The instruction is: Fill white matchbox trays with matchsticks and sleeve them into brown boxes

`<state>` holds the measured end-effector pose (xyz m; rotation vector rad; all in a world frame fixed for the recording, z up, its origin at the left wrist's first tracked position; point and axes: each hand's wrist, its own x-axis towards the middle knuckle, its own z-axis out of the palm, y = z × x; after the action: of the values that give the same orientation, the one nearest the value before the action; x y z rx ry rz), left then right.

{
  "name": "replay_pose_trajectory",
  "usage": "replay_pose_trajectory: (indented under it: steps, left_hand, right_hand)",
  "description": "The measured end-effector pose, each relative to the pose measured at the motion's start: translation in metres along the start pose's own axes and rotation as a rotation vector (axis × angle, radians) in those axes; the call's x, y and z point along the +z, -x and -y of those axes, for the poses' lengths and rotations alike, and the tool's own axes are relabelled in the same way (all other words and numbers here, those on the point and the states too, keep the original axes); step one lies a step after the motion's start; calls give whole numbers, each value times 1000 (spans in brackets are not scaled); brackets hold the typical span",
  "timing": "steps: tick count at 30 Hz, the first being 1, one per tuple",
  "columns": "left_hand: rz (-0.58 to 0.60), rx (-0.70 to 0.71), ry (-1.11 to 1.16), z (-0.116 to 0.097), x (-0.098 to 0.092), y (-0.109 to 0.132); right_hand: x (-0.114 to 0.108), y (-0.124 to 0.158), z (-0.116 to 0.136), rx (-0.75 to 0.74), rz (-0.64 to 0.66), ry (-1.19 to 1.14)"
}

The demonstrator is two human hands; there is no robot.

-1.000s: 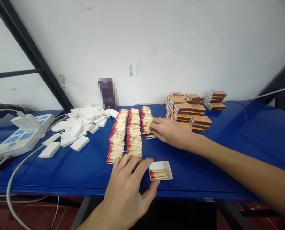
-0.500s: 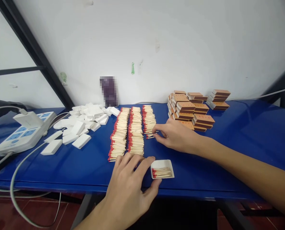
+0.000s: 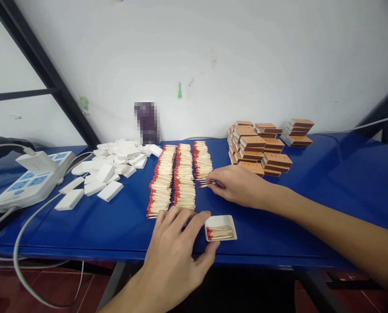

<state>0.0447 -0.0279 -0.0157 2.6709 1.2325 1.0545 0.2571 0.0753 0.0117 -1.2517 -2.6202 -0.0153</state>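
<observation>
Near the table's front edge, my left hand [image 3: 177, 248] holds a white matchbox tray [image 3: 219, 221] between thumb and forefinger at its left end. Red-headed matches [image 3: 220, 233] lie inside, along the tray's near side. My right hand [image 3: 238, 186] is at the near end of the shortest row of matches [image 3: 203, 161], thumb and forefinger pinched on a few matches there. Its fingertips partly hide them. Two longer rows of matches, a middle row [image 3: 185, 178] and a left row [image 3: 163, 182], stretch away beyond my left hand.
White matchbox trays [image 3: 111, 190] lie heaped on the left of the blue table [image 3: 337, 187]. Stacked brown matchboxes [image 3: 252, 142] stand at the back right. A white power strip [image 3: 34, 180] with cables sits at far left. A blurred dark item [image 3: 147, 123] leans against the wall.
My right hand stays at the short row with its fingertips drawn very slightly closer together. The tray and my left hand hold their place; the view has shifted a little.
</observation>
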Motion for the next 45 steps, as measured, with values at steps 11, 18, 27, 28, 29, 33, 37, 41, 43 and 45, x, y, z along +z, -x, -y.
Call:
replay_pose_trajectory:
  steps: [11, 18, 27, 28, 29, 33, 37, 41, 43, 45]
  left_hand:
    - [4, 0, -16, 0, 1, -1]
    - [1, 2, -15, 1, 1, -2]
    - [12, -5, -13, -1, 0, -1]
    - [11, -5, -12, -1, 0, -1]
    - [9, -4, -11, -1, 0, -1]
    - [12, -2, -9, -1, 0, -2]
    - [22, -9, -3, -1, 0, -2]
    - [17, -4, -10, -2, -1, -1]
    - [15, -2, -9, -2, -1, -1]
    - [15, -2, -10, -1, -1, -1]
  right_hand:
    - [-8, 1, 8, 32, 7, -46]
    - [-1, -3, 2, 67, -9, -6]
    - [-9, -1, 4, 58, 71, -86]
    - [-10, 0, 4, 52, 69, -89]
    - [-9, 0, 4, 50, 61, -91]
    - [-4, -3, 3, 78, 2, -73]
    - [-1, -8, 2, 129, -3, -43]
    - [0, -10, 2, 145, -5, -33]
    - [1, -9, 2, 113, -18, -43]
    - [2, -8, 1, 69, -31, -33]
